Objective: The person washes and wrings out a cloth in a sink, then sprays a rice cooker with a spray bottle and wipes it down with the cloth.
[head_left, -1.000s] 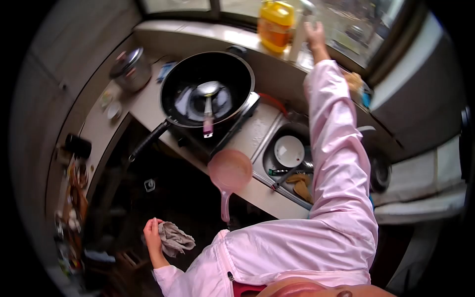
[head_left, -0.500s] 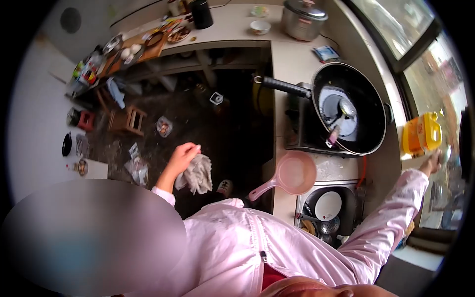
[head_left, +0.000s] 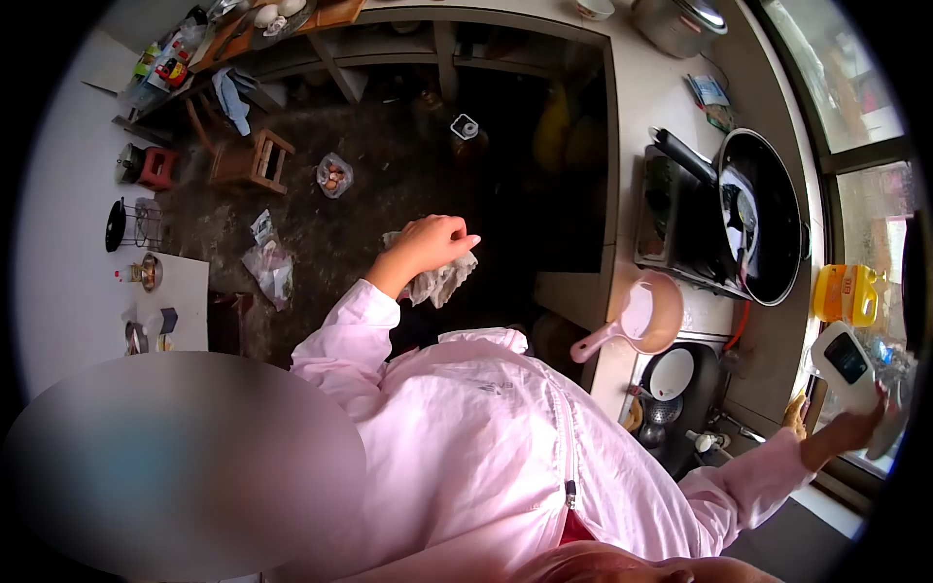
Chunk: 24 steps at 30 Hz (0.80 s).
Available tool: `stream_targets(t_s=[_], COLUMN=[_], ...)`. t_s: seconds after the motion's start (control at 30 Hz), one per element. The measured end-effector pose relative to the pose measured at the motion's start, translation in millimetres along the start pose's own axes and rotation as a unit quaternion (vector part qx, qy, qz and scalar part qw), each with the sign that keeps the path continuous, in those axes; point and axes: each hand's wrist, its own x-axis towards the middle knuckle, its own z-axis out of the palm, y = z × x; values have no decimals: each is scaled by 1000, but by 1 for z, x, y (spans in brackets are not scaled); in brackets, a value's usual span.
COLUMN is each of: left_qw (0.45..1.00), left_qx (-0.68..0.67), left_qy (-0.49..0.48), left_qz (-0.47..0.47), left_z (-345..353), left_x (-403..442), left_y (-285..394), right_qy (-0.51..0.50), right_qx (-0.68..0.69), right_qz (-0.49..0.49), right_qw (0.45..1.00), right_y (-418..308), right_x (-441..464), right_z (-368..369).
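My left hand (head_left: 426, 245) is closed round a crumpled grey-white cloth (head_left: 442, 282), held above the dark floor in front of my body. At the far right by the window, my right hand (head_left: 855, 429) grips a flat white device with a dark display (head_left: 844, 360), which resembles a kitchen scale. Its fingers are partly hidden at the frame's dark edge. A yellow jug (head_left: 846, 294) stands just beyond the device. On the stove (head_left: 656, 209) rests a black wok (head_left: 777, 262) with a ladle (head_left: 746, 219) in it.
A pink long-handled dipper (head_left: 653, 311) sits on the counter beside the sink, which holds a white plate (head_left: 671, 374) and a perforated ladle (head_left: 661, 410). A metal pot (head_left: 680, 24) stands farther back. On the floor are a wooden stool (head_left: 253, 163) and plastic bags (head_left: 267, 267).
My view has shifted, so the counter appears farther right. My right hand has moved down toward my body, and the white device now shows its display. My left hand still holds the cloth.
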Motion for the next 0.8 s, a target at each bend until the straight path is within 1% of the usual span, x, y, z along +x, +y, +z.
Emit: stream_targets(t_s=[0.03, 0.07, 0.1, 0.13, 0.17, 0.2, 0.23, 0.27, 0.3, 0.33, 0.37, 0.4, 0.43, 0.47, 0.5, 0.53, 0.57, 0.63, 0.67, 0.73, 0.77, 0.8], left_qw=[1000, 999, 995, 993, 976, 987, 981, 979, 961, 937, 929, 910, 929, 918, 913, 907, 904, 917, 919, 938, 932, 936], left_qx=[-2, -11, -3, -2, -9, 15, 40, 72, 78, 74, 74, 84, 77, 67, 58, 58, 46, 20, 6, -26, -23, -30], left_qy=[-6, -29, -40, -47, -113, -67, -88, -69, -134, -169, -170, -195, -153, -168, -179, -178, -158, -126, -110, -34, -27, -6], left_qz=[-2, -44, -86, -112, -185, -148, -168, -175, -228, -297, -320, -355, -328, -353, -361, -376, -394, -377, -379, -345, -360, -351], left_z=[-7, -20, -19, -19, -40, -36, -24, -5, -7, -15, -3, -8, 7, 5, 10, 14, 13, 20, 12, 1, -3, -3], left_x=[0, 1, 4, 3, -2, -6, -13, -41, -42, -62, -94, -96, -119, -140, -141, -152, -163, -139, -124, -110, -96, -84], left_y=[-19, -65, -79, -110, -184, -194, -247, -332, -346, -352, -409, -404, -433, -445, -450, -454, -457, -436, -428, -408, -401, -397], right_qy=[-44, -78, -96, -118, -142, -168, -197, -232, -258, -288, -322, -331, -342, -356, -360, -381, -435, -453, -464, -486, -475, -490], right_qx=[34, 147, 268, 376, 459, 499, 531, 529, 539, 538, 528, 533, 536, 530, 521, 505, 476, 471, 483, 481, 479, 468], right_qz=[-34, 30, 104, 176, 248, 247, 247, 279, 311, 309, 314, 320, 330, 336, 334, 361, 347, 346, 345, 357, 364, 352], right_qw=[998, 986, 953, 902, 841, 813, 787, 767, 739, 730, 721, 710, 698, 692, 698, 685, 681, 674, 657, 636, 643, 646], right_y=[-36, -91, -98, -120, -189, -212, -245, -287, -301, -316, -352, -360, -373, -391, -399, -411, -421, -423, -426, -428, -425, -424], right_x=[-16, -28, -44, -59, -75, -86, -97, -110, -130, -155, -174, -176, -180, -189, -194, -194, -201, -203, -205, -204, -206, -203], right_z=[5, 26, 41, 55, 73, 90, 108, 134, 155, 184, 215, 222, 231, 253, 261, 271, 293, 301, 325, 342, 371, 373])
